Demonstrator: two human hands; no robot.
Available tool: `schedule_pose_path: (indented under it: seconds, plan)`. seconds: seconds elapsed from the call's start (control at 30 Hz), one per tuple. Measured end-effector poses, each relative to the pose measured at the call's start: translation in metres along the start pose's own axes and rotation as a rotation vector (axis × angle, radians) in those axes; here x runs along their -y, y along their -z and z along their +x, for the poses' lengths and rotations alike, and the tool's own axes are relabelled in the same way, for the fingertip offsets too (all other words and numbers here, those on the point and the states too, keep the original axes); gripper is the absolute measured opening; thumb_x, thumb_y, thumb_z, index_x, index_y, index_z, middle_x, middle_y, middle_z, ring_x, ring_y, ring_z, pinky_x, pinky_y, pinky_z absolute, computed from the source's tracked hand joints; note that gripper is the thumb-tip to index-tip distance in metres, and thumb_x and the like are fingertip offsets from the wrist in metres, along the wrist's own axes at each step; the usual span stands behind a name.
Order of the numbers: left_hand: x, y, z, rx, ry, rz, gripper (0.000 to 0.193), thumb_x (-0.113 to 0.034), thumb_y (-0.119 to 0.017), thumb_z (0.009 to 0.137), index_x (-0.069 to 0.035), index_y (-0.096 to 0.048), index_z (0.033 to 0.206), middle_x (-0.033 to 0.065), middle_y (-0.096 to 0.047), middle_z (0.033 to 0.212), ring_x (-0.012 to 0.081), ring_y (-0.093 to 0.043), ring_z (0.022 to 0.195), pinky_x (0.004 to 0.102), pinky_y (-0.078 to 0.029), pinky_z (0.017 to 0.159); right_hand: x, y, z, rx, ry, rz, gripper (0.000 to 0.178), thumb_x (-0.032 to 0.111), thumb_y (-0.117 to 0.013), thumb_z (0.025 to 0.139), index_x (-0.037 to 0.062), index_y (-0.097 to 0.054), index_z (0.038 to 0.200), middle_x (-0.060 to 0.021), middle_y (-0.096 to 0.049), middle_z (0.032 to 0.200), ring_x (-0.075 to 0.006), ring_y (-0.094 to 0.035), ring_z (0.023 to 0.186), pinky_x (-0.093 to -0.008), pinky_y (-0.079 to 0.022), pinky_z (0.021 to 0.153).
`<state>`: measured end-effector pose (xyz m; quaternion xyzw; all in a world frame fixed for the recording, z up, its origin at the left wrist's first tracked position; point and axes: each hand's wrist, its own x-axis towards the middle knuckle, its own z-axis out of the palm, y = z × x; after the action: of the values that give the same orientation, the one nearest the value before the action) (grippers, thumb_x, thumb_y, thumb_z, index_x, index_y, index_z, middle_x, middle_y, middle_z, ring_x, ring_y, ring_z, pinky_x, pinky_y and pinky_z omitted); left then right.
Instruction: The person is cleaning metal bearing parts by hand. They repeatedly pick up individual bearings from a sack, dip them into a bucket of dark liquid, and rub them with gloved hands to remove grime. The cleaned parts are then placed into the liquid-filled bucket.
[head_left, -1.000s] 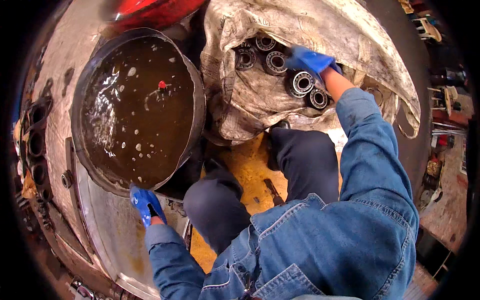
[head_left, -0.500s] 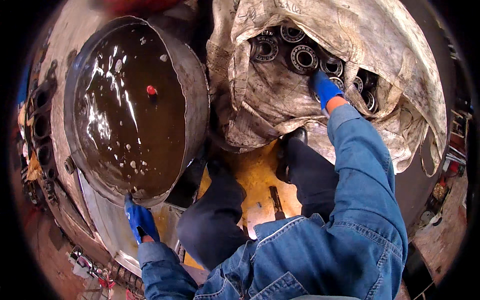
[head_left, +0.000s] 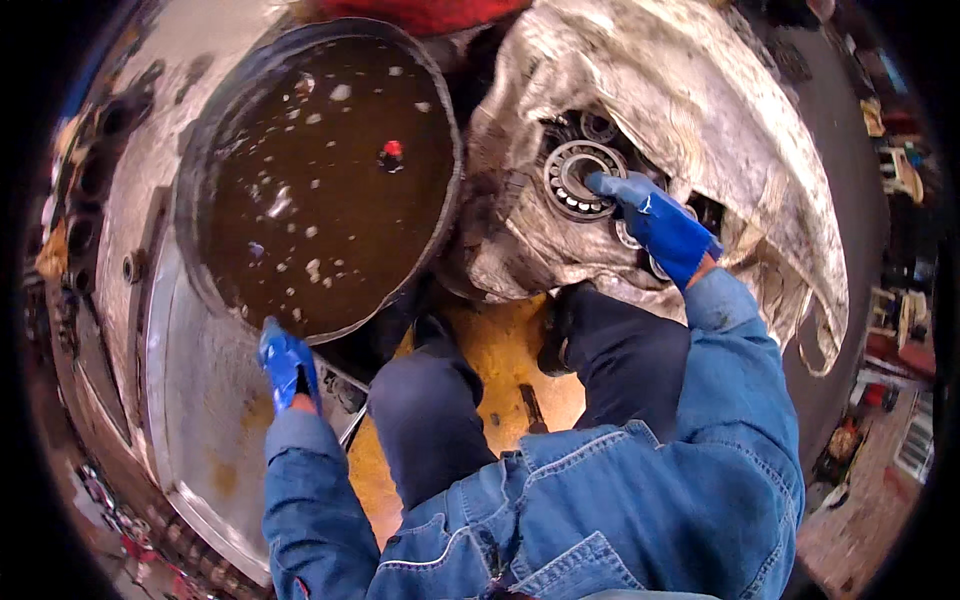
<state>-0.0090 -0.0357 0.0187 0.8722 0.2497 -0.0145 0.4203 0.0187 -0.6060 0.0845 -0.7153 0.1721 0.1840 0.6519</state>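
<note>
In a blue glove, my right hand (head_left: 660, 225) grips a large roller bearing (head_left: 562, 180) by its ring, fingertips at the bore. The bearing is held above the mouth of a dirty off-white cloth sack (head_left: 510, 245). More bearings (head_left: 598, 127) lie inside the sack, partly covered by its folds and my hand. At the left, a round metal tub (head_left: 455, 165) holds murky brown liquid (head_left: 330, 230) with pale flecks and a small red object (head_left: 391, 150) at the surface. My left hand (head_left: 288, 362), also blue-gloved, is closed at the tub's near rim.
The tub stands partly over a grey metal tray (head_left: 215, 410). Something red (head_left: 430, 14) sits beyond the tub. Between my legs is a yellow surface (head_left: 500, 400) with a dark bar (head_left: 533, 408). Assorted parts line the far left, and clutter lies along the right.
My right hand has taken hold of a bearing and raised it toward me, slightly leftward. My left hand stays at the tub's rim. The whole view has shifted, moving the tub rightward in it.
</note>
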Motion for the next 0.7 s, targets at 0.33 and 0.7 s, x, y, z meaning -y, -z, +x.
schedule_pose_path:
  seconds: [0.33, 0.7]
  plan:
    - [-0.020, 0.007, -0.014, -0.260, -0.003, 0.463, 0.019, -0.013, -0.062, 0.080, -0.001, -0.064, 0.096, 0.0162, -0.070, 0.083, 0.0362, -0.070, 0.080, 0.0466, -0.054, 0.071, 0.133, -0.266, 0.047, 0.610, 0.196, 0.183, 0.038, 0.029, -0.056, 0.100, 0.0003, -0.067, 0.122, -0.0065, -0.069, 0.117, -0.0137, -0.062, 0.105, -0.0290, -0.046, 0.096]
    - [-0.008, -0.030, 0.007, -0.690, 0.451, -0.212, 0.036, -0.022, -0.068, 0.083, 0.006, -0.064, 0.105, 0.0225, -0.071, 0.092, 0.0396, -0.069, 0.086, 0.0467, -0.054, 0.076, 0.117, -0.496, 0.169, 0.442, 0.148, -0.151, 0.038, 0.031, -0.067, 0.089, -0.0004, -0.073, 0.108, -0.0083, -0.072, 0.095, -0.0160, -0.061, 0.083, -0.0344, -0.048, 0.079]
